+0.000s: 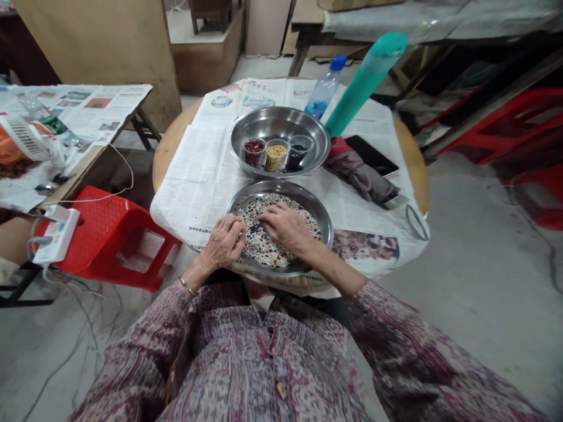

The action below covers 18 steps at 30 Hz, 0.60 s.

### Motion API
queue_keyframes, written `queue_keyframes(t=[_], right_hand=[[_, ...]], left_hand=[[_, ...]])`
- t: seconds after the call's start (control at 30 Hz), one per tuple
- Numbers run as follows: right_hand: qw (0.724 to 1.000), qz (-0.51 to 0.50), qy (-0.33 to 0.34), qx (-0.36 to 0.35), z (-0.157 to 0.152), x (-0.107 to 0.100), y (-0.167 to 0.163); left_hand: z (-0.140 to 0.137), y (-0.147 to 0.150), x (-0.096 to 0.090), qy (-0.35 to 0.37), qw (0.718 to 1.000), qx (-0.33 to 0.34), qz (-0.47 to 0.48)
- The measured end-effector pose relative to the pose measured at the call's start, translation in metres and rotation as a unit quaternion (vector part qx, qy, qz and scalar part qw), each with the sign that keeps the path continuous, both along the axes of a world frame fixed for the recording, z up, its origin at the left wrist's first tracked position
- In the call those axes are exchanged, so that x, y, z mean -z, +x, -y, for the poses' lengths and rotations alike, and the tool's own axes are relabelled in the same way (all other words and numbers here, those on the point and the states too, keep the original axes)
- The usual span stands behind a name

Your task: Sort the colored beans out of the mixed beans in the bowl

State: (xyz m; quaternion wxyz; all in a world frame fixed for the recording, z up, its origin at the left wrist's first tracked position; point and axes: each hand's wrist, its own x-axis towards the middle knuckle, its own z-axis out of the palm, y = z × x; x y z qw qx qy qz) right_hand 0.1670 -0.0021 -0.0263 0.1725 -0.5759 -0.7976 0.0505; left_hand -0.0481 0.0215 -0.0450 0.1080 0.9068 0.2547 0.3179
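A steel basin [324,225] near the table's front edge holds mixed grains [281,252], mostly white with dark red, black and yellow beans among them. My left hand [225,240] is closed at the basin's left side, its curled fingers hiding whatever they hold. Over the middle of the mix, my right hand [285,227] has its fingers bent together at the grains; what lies between the fingertips is hidden. Behind stands a second steel basin [281,120] with three clear cups: red beans [254,152], yellow beans [275,156] and black beans [299,153].
Newspaper [189,170] covers the round table. Past the basins stand a blue-capped bottle [324,88] and a tall green cylinder [365,82]. A phone [372,155] and a folded umbrella [363,176] lie right. A red stool [105,234] bears a power strip [57,234].
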Motion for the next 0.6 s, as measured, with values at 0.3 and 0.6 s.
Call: queue_keyframes(t=[0.3, 0.6], right_hand=[[0.992, -0.026, 0.064, 0.104, 0.065, 0.003, 0.034], [0.960, -0.115, 0.156, 0.204, 0.090, 0.022, 0.003]], left_hand=[[-0.007, 0.003, -0.034, 0.012, 0.991, 0.033, -0.128], [0.008, 0.054, -0.030, -0.076, 0.950, 0.138, -0.268]])
